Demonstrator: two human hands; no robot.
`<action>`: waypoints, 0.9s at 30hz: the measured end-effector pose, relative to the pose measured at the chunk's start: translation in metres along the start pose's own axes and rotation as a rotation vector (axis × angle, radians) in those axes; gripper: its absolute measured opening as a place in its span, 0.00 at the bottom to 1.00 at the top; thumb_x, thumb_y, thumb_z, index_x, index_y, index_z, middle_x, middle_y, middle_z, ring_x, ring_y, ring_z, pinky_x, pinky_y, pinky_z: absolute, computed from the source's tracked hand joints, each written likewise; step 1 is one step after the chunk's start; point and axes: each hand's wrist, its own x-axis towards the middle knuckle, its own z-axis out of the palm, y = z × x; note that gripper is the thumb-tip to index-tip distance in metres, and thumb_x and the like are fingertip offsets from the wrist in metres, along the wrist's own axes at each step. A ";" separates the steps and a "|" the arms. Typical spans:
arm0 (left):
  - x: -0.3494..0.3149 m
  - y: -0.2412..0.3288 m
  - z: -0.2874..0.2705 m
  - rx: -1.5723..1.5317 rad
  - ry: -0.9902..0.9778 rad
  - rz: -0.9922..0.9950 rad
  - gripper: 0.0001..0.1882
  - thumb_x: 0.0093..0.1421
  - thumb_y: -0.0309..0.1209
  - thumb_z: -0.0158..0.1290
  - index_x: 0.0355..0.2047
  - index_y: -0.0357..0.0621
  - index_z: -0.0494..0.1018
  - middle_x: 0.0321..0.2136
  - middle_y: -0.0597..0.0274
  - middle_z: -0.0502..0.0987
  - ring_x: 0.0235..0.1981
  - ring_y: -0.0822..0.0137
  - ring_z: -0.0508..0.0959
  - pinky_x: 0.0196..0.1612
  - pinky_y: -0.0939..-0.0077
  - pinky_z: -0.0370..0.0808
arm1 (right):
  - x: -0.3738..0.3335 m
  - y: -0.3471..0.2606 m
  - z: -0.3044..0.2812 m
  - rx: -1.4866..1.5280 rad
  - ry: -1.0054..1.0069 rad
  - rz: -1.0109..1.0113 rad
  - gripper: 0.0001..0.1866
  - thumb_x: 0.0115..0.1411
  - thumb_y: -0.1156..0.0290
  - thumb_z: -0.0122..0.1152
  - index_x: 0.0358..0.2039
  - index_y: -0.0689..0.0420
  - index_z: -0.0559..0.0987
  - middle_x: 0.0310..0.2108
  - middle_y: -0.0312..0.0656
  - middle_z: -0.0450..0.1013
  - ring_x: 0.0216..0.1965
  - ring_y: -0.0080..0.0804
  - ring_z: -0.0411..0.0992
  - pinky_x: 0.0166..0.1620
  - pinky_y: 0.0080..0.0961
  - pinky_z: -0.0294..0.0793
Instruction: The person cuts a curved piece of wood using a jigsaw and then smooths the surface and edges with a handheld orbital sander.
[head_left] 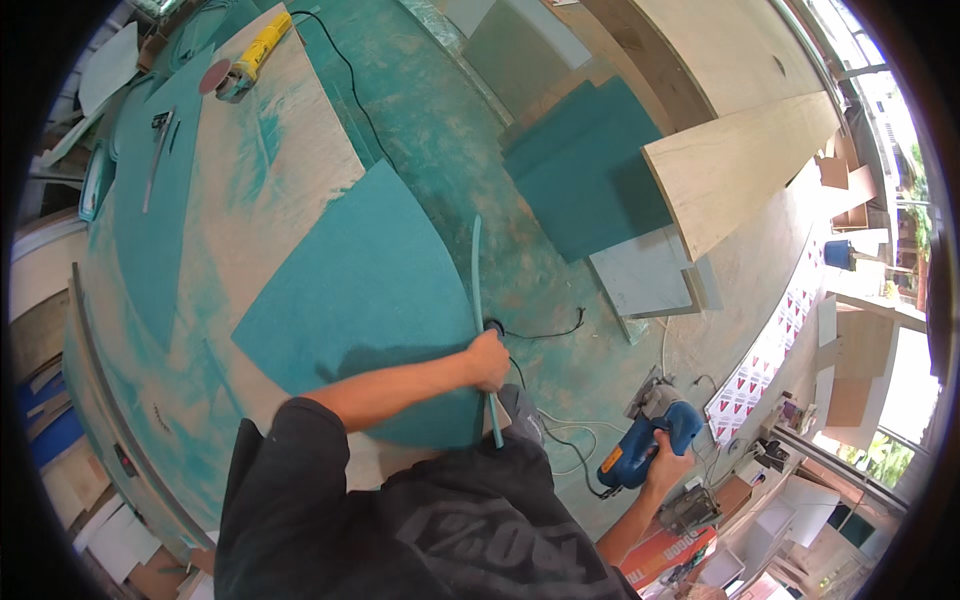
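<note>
My left hand (487,361) is closed round a long, thin teal strip (476,270), at the right edge of a curved-sided teal panel (370,280). The strip sticks out above and below my fist. The panel lies on the workbench, and my left forearm reaches across its lower part. Off to the right, away from the panel, my right hand (668,464) grips a blue jigsaw (640,452) by its handle. The jigsaw is held over the floor, with its metal base towards the upper left. Its blade cannot be made out.
A yellow angle grinder (262,45) with a round disc lies at the bench's far end, its black cord (352,75) trailing over the edge. A metal measuring tool (157,160) rests at left. Teal boards (590,165) and plywood (740,170) stand at right. Cables (585,428) cross the floor.
</note>
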 end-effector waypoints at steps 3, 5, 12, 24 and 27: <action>-0.001 -0.008 0.018 -0.020 0.297 0.078 0.21 0.55 0.49 0.52 0.22 0.46 0.84 0.25 0.56 0.82 0.31 0.56 0.80 0.44 0.59 0.69 | -0.006 0.048 -0.007 0.012 -0.017 0.119 0.06 0.53 0.76 0.71 0.29 0.65 0.83 0.20 0.38 0.74 0.16 0.25 0.70 0.21 0.24 0.66; 0.003 -0.010 0.013 -0.031 0.464 0.140 0.25 0.54 0.52 0.53 0.16 0.43 0.81 0.22 0.55 0.80 0.27 0.55 0.75 0.46 0.59 0.69 | -0.005 0.078 -0.006 0.001 -0.038 0.129 0.06 0.52 0.76 0.70 0.28 0.65 0.82 0.19 0.38 0.74 0.15 0.25 0.69 0.21 0.24 0.66; -0.023 0.047 -0.095 0.120 0.956 0.018 0.24 0.58 0.48 0.55 0.13 0.45 0.78 0.21 0.60 0.76 0.33 0.60 0.75 0.52 0.63 0.67 | 0.001 0.102 0.001 0.050 -0.192 0.195 0.09 0.51 0.74 0.72 0.30 0.64 0.82 0.20 0.40 0.75 0.16 0.27 0.70 0.21 0.25 0.67; -0.250 0.106 0.070 -0.089 1.330 -1.644 0.25 0.63 0.47 0.57 0.17 0.39 0.79 0.28 0.46 0.80 0.31 0.43 0.78 0.43 0.46 0.69 | 0.036 0.102 0.018 -0.085 -0.516 -0.057 0.14 0.47 0.71 0.77 0.33 0.63 0.85 0.23 0.37 0.77 0.22 0.27 0.74 0.28 0.28 0.72; -0.319 0.106 0.176 -0.135 1.142 -2.017 0.30 0.66 0.51 0.53 0.17 0.39 0.80 0.22 0.49 0.80 0.27 0.44 0.77 0.44 0.47 0.68 | 0.030 0.091 0.027 -0.120 -0.584 -0.127 0.12 0.48 0.69 0.75 0.30 0.63 0.85 0.21 0.36 0.76 0.20 0.25 0.72 0.26 0.26 0.70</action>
